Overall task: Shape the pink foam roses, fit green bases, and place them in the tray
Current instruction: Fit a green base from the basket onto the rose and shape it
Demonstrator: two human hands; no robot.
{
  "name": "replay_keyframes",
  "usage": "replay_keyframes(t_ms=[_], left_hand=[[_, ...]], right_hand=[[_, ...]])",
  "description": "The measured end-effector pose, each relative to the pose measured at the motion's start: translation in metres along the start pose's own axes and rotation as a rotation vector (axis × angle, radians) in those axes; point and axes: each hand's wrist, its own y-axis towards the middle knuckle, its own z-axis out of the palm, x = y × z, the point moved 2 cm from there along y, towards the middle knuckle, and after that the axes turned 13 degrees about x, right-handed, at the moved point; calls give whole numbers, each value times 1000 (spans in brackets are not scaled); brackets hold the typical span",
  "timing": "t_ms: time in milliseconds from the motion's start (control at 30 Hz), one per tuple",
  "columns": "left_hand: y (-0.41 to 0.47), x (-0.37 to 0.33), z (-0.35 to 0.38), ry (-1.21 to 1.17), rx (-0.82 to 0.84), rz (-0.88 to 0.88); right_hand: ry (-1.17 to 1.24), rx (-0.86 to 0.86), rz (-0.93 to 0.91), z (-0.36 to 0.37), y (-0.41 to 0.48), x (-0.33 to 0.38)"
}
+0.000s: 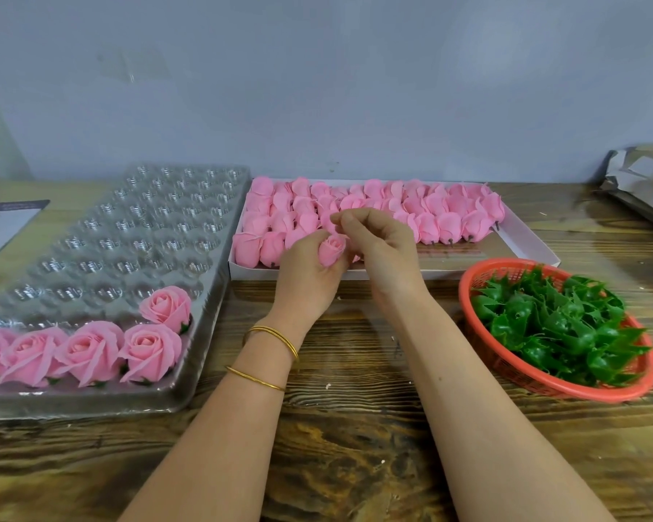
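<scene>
My left hand (308, 273) grips a closed pink foam rose bud (332, 249) in front of the white box. My right hand (377, 239) is right beside it, thumb and fingers pinching at the bud's outer petal. The white box (524, 244) holds several rows of unshaped pink buds (411, 209). On the left lies a clear plastic tray (129, 227) with several finished open roses (91, 350) along its near edge and one (166, 307) in the second row. A red basket (506, 367) at the right holds green bases (555, 322).
Everything sits on a wooden table (336, 446) against a grey wall. A sheet of paper (1, 224) lies at the far left, and folded grey packaging (641, 182) at the far right. Two gold bangles (270, 352) circle my left wrist.
</scene>
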Motion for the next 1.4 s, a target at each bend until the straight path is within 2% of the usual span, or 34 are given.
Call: replay_keyframes(t_ms=[200, 367, 633, 933, 1167, 1400], left_hand=[[4, 1, 3, 238, 83, -19], [3, 1, 2, 215, 49, -62], [5, 2, 4, 175, 32, -85], [5, 2, 1, 85, -26, -133], [3, 1, 0, 56, -59, -96], [3, 2, -1, 88, -54, -57]], right_hand=[[-133, 72, -60, 12, -1, 2], [-181, 111, -74, 19, 0, -7], [-284, 74, -93, 19, 3, -17], [-356, 175, -90, 21, -1, -15], [-380, 260, -138, 23, -2, -12], [-525, 316, -55, 20, -1, -17]])
